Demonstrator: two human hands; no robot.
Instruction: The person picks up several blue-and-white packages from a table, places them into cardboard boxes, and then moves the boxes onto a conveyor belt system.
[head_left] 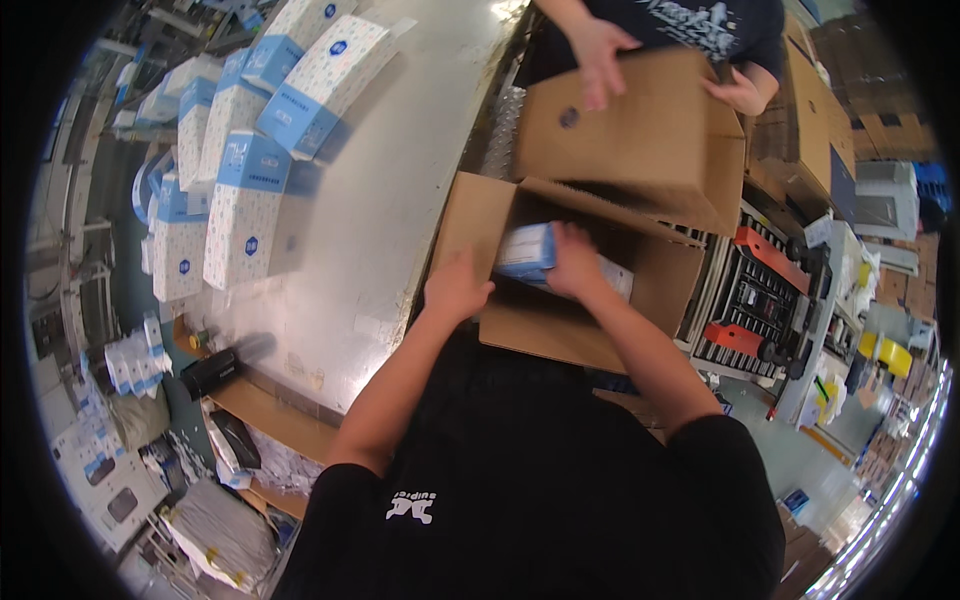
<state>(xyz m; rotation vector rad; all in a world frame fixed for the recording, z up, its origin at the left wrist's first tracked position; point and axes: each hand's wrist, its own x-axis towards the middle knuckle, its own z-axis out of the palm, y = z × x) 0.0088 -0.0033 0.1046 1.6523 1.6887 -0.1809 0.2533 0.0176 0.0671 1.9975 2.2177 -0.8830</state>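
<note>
Blue-and-white pack (526, 250): sits clasped in right hand (577, 265) inside carton (660, 270), with flap (472, 215) pinched in left hand (458, 290), likely for clear access.

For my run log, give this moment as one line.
left hand: on carton flap | right hand: holding pack inside carton | co-worker's hands: at second carton | table: more packs
</note>
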